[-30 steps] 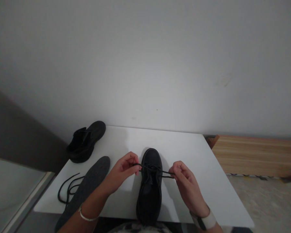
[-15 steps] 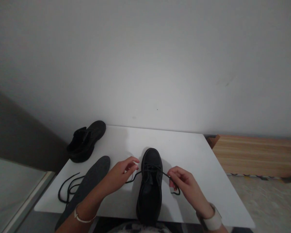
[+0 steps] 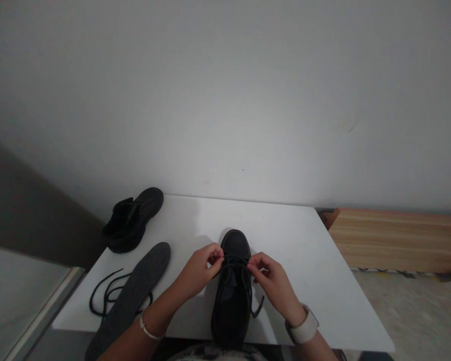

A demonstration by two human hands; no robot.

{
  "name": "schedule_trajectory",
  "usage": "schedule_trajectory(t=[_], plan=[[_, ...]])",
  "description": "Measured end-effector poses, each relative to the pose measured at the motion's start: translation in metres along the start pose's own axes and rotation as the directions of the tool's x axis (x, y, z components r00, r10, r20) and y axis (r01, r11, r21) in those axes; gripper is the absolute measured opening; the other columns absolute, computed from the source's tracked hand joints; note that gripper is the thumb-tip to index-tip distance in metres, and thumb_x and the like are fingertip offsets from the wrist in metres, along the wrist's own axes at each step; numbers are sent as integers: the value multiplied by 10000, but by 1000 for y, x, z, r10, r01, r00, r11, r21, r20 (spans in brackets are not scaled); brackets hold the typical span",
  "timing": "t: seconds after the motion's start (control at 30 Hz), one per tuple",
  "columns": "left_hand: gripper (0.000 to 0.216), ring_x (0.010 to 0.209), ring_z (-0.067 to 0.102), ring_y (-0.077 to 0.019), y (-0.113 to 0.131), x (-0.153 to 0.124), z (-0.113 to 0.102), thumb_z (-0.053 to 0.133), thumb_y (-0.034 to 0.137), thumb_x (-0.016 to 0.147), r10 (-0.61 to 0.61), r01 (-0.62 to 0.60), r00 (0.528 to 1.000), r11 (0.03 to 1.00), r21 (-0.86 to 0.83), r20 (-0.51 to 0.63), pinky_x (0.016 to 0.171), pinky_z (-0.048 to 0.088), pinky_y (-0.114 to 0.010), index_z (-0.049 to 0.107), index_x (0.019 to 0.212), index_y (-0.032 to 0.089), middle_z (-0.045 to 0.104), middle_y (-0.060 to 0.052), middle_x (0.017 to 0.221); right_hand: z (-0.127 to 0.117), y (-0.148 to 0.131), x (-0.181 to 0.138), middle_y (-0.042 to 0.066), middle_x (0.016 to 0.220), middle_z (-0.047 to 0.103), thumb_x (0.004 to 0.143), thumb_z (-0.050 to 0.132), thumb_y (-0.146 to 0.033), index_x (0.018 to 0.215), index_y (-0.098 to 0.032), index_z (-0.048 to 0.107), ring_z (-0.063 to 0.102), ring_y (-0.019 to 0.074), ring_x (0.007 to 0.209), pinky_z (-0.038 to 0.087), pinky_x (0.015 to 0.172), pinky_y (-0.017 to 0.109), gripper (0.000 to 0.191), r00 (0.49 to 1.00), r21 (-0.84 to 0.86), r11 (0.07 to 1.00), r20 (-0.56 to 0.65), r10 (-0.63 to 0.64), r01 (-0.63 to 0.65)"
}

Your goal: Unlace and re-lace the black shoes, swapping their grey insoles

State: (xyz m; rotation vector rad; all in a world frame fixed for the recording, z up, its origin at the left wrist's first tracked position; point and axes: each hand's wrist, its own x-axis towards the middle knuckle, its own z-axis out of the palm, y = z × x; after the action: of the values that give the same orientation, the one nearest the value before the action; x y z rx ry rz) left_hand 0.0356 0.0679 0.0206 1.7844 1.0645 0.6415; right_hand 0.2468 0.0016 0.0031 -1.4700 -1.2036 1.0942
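A black lace-up shoe (image 3: 231, 313) stands on the white table, its toe pointing away from me. At its left side my left hand (image 3: 201, 269) pinches with thumb and fingertips at the black shoelace (image 3: 258, 307) by the eyelets. My right hand (image 3: 271, 277) pinches the lace at the shoe's right side. The loose end of the lace hangs below the right hand, onto the table. Exactly how the lace lies between my fingertips is too small to make out.
Another black shoe (image 3: 135, 220) lies at the table's far left corner. A grey insole (image 3: 150, 268) and a loose black lace (image 3: 107, 296) lie on the left of the white table (image 3: 304, 240). A wood-grain board (image 3: 391, 240) is beyond the right edge, beside the wall.
Both hands have moved inward to the shoe's lacing. The left hand's fingers have closed at the lace. The lace end has dropped away from the right hand toward the shoe.
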Motion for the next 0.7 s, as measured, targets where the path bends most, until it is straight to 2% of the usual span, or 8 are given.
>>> schedule_trajectory(t=[0.23,0.4,0.53,0.6,0.7], plan=[[44,804,541,-201,11,1,0,516,173,819,57,-57,998,998,11,-29,756,418,-318,526,796,209,583,-11,797,3,-10,-1,21,773,635,848,691,-418,753,-208,590,579,183,755,455,719,314,251,995,21,996,-47,-88,89],[51,816,557,-175,21,-2,-11,515,195,859,103,-95,992,991,-98,76,778,435,-291,544,818,202,569,1,816,-1,-19,1,-6,704,573,849,688,-491,752,-208,575,535,163,694,431,660,291,320,995,110,990,-56,-78,84],[66,826,544,-161,19,-4,-21,561,253,891,121,-100,986,980,-173,112,794,432,-281,557,855,198,552,6,830,-10,-27,0,-19,682,555,855,693,-511,784,-207,579,525,149,671,431,639,272,332,997,201,978,-60,-50,61],[114,789,529,-150,15,-4,-24,579,294,900,115,-89,986,974,-208,117,759,432,-271,551,854,194,539,11,805,-16,-29,-2,-21,668,552,856,701,-505,780,-203,583,516,141,656,421,626,263,333,996,238,969,-78,-43,60],[196,648,479,-119,11,-2,-28,565,382,915,83,-50,990,964,-262,116,616,411,-237,515,870,198,483,43,715,-24,-31,-4,-34,638,525,848,709,-513,778,-203,576,507,131,634,413,617,255,344,991,295,952,-130,-39,76]])
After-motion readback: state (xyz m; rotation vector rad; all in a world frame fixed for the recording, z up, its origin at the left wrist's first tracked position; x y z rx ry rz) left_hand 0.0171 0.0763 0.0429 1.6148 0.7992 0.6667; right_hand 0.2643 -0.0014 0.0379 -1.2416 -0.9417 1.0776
